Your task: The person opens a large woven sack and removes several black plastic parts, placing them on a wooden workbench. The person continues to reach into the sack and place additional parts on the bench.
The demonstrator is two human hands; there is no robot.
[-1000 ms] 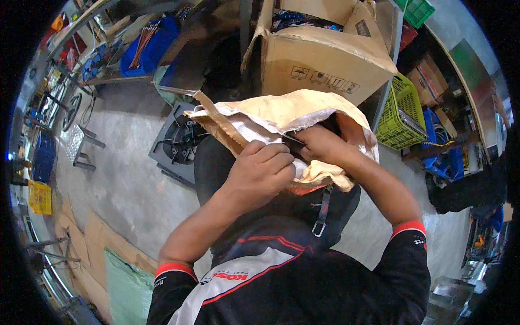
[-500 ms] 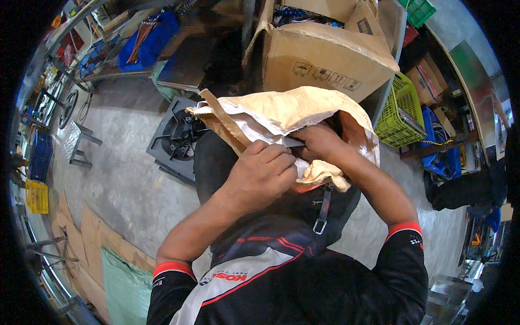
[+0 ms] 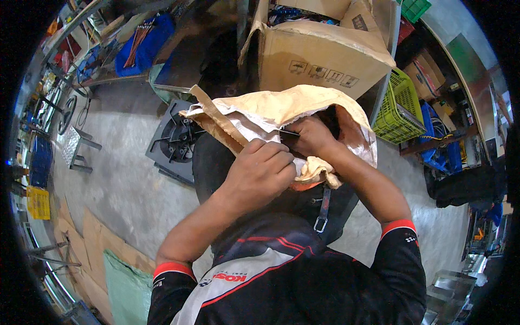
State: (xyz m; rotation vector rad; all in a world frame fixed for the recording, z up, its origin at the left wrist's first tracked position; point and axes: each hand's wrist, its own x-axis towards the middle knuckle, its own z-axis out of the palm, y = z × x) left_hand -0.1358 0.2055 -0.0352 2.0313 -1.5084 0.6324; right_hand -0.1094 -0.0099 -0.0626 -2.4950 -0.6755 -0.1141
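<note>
A tan paper sack with a white woven lining (image 3: 281,103) lies across my lap, its mouth gaping toward me. My left hand (image 3: 264,170) is closed on the near left edge of the sack, by a brown folded strip (image 3: 216,116). My right hand (image 3: 311,136) reaches into the mouth with bent fingers. A thin grey metal piece (image 3: 286,132) juts from these fingers toward the left hand; its kind is not clear, and most of it is hidden. A crumpled tan fold (image 3: 318,171) of the sack hangs below my right wrist.
A large open cardboard box (image 3: 319,62) stands just beyond the sack. Left of my legs sits a black gas stove (image 3: 176,142), with a small metal stool (image 3: 80,149) farther left. A yellow-green crate (image 3: 398,111) is at the right. Flattened cardboard (image 3: 116,241) lies at lower left.
My right hand has shifted slightly up and left inside the sack mouth, and less of the grey metal piece shows. My left hand keeps its hold. The whole view has shifted a little.
</note>
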